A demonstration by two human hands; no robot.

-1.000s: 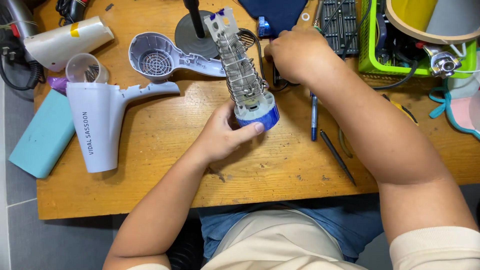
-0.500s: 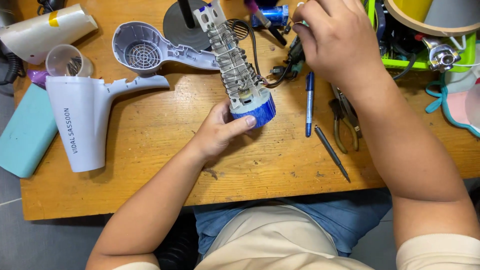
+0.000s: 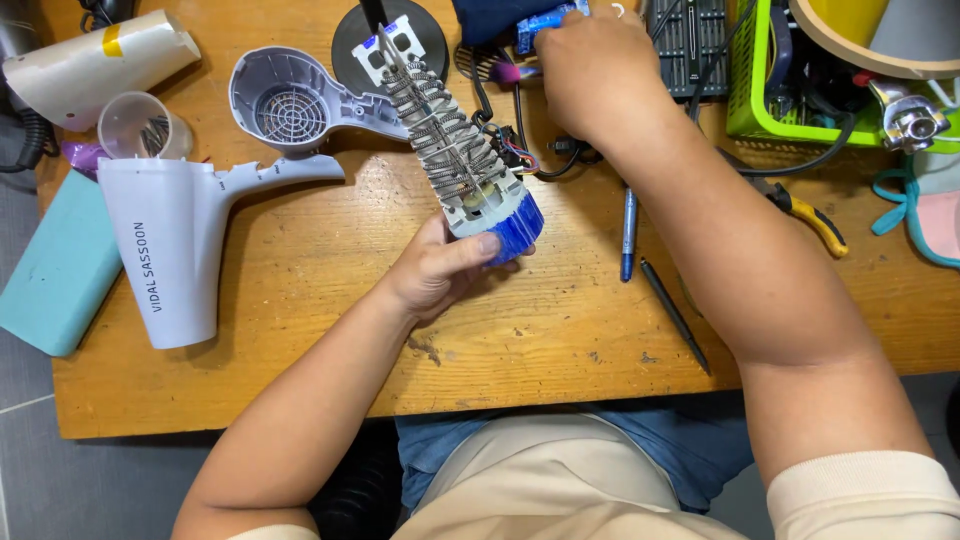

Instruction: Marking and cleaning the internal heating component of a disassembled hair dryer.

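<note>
Fingers of my left hand (image 3: 440, 275) wrap around the blue fan end (image 3: 512, 232) of a hair dryer heating element (image 3: 450, 150), thumb pressed across its grey collar, so that the coil assembly slants up and away from my palm toward the top of the wooden workbench (image 3: 300, 260). Red and black wires (image 3: 510, 155) trail off the coil's right side toward my other hand. My right hand (image 3: 600, 75) reaches far beyond the element, fingers curled down near a small blue part (image 3: 545, 20); the back of the hand hides the fingertips, so I cannot tell whether they pinch anything.

Just right of my left fingers, under my right forearm, lie a blue pen (image 3: 628, 235) and a dark thin probe (image 3: 675, 315), and further right a pair of yellow-handled pliers (image 3: 805, 215). Left of the element rests an open grey housing half (image 3: 290, 105) with its round grille showing, and beside it the white dryer shell (image 3: 170, 250). Further left sit a clear plastic cup (image 3: 140, 125), a white nozzle tube (image 3: 95, 65) and a teal block (image 3: 55, 270). A green basket (image 3: 745, 100) stands at the far right.
</note>
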